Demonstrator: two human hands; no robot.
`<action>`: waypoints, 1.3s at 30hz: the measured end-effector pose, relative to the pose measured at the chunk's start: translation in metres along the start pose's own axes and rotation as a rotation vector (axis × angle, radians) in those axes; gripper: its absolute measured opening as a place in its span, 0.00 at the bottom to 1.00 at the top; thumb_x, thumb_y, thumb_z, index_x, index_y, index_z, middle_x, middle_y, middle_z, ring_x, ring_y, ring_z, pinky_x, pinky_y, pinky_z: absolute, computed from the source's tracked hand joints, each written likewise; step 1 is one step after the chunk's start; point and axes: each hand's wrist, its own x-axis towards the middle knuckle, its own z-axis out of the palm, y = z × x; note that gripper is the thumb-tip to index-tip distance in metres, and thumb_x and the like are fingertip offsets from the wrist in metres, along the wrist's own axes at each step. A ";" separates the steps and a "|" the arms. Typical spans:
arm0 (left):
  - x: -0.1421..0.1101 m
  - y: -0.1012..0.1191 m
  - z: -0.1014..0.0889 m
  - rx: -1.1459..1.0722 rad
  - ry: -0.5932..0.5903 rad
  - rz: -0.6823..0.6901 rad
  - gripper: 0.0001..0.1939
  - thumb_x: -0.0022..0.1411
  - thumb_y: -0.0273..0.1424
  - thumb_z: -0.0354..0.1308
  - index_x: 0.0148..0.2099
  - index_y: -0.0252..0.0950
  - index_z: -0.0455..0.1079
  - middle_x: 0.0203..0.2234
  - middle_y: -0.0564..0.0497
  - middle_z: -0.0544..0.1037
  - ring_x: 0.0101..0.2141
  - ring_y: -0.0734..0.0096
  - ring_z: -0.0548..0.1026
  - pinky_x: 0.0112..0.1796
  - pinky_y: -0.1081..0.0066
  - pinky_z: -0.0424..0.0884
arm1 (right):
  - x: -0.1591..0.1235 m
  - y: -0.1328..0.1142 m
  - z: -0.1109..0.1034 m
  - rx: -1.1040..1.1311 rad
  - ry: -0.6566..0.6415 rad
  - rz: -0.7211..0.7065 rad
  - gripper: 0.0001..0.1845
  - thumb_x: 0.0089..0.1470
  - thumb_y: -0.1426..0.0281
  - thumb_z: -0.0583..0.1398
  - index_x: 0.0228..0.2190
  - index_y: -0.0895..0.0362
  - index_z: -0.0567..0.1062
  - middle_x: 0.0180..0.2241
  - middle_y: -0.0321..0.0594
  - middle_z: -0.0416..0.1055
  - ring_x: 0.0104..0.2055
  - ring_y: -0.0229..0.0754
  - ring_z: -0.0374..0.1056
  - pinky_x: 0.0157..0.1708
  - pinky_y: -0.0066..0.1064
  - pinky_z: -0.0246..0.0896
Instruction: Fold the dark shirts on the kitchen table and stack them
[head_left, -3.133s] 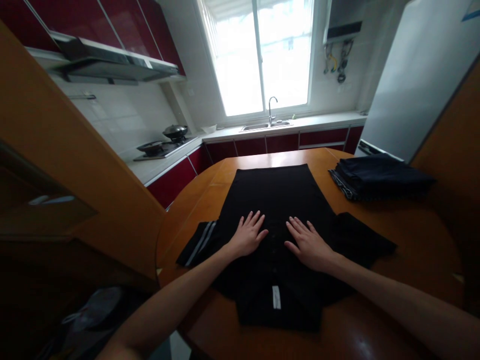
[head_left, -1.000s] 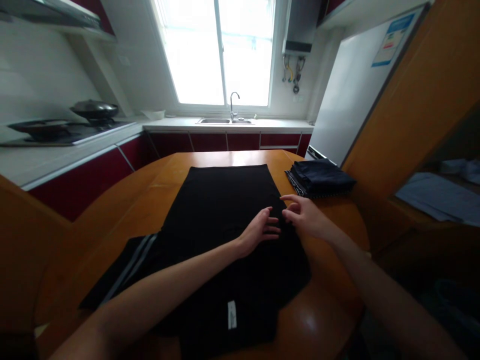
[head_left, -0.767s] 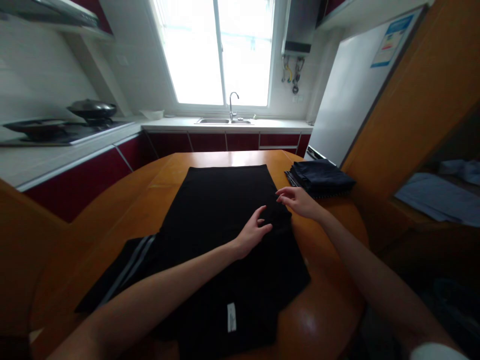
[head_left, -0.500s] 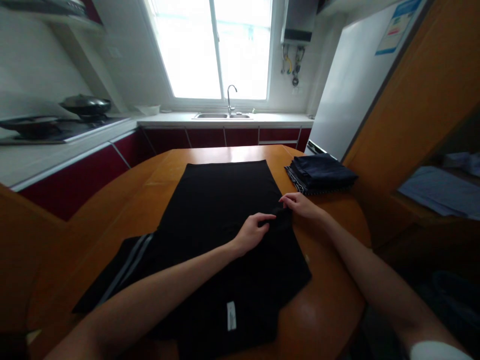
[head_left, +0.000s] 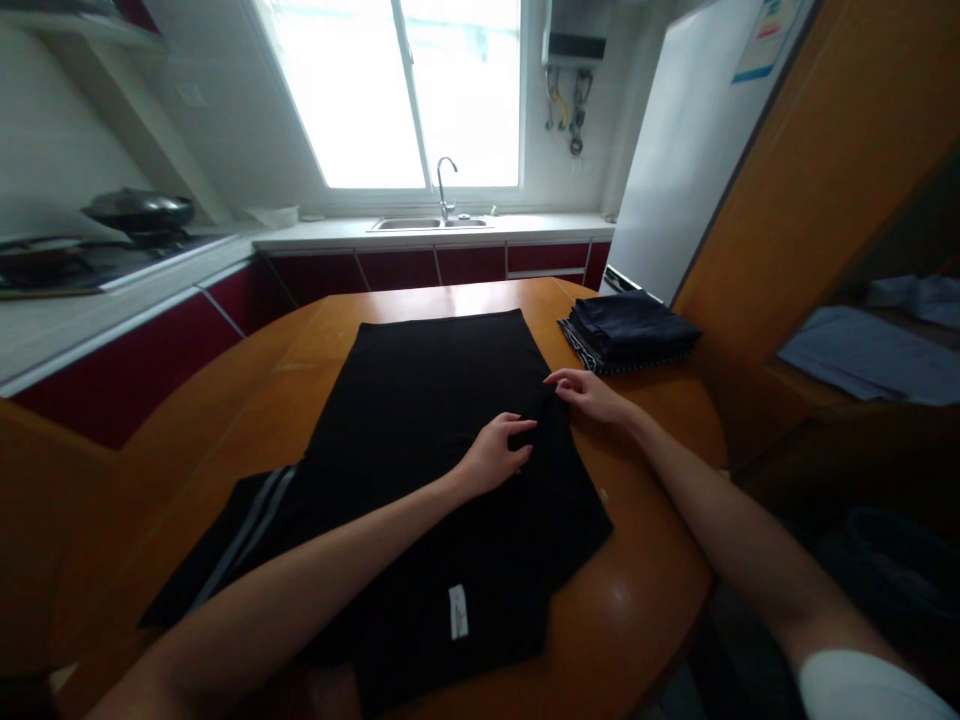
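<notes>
A black T-shirt lies spread on the wooden table, with its hem toward the window and a white label near my side. Two grey stripes cross its left sleeve. My left hand is over the right half of the shirt, thumb and fingers apart, holding nothing. At the shirt's right edge is my right hand; its fingers are stretched out and touch the cloth lightly, without a visible grip. The fabric between my hands lies nearly flat.
A stack of folded dark clothes sits at the table's far right. Beyond are a sink and a stove with a lidded wok. A refrigerator stands at the right, near light-coloured cloth on a shelf.
The bit of shirt edge raised between my hands has come down flat. My fingers have loosened and spread from the cloth. The view has shifted slightly.
</notes>
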 end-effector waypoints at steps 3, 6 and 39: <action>0.000 -0.002 0.000 0.076 0.049 0.108 0.23 0.60 0.24 0.61 0.58 0.36 0.74 0.57 0.42 0.68 0.35 0.68 0.78 0.39 0.64 0.79 | 0.002 0.003 0.005 -0.034 0.013 0.004 0.19 0.58 0.64 0.56 0.49 0.60 0.74 0.24 0.30 0.63 0.26 0.35 0.56 0.28 0.27 0.54; 0.002 -0.003 0.000 0.165 0.111 0.214 0.24 0.58 0.22 0.62 0.57 0.33 0.74 0.54 0.42 0.71 0.52 0.57 0.73 0.56 0.60 0.70 | 0.005 0.008 0.009 -0.080 0.029 0.026 0.18 0.58 0.66 0.56 0.48 0.60 0.75 0.26 0.32 0.67 0.28 0.37 0.60 0.31 0.28 0.58; 0.012 -0.014 -0.003 0.233 0.241 0.352 0.12 0.61 0.20 0.58 0.44 0.37 0.78 0.54 0.43 0.71 0.56 0.57 0.71 0.60 0.52 0.65 | 0.004 0.018 -0.009 -0.011 0.128 0.158 0.11 0.52 0.72 0.57 0.37 0.59 0.75 0.26 0.37 0.73 0.28 0.39 0.68 0.32 0.31 0.63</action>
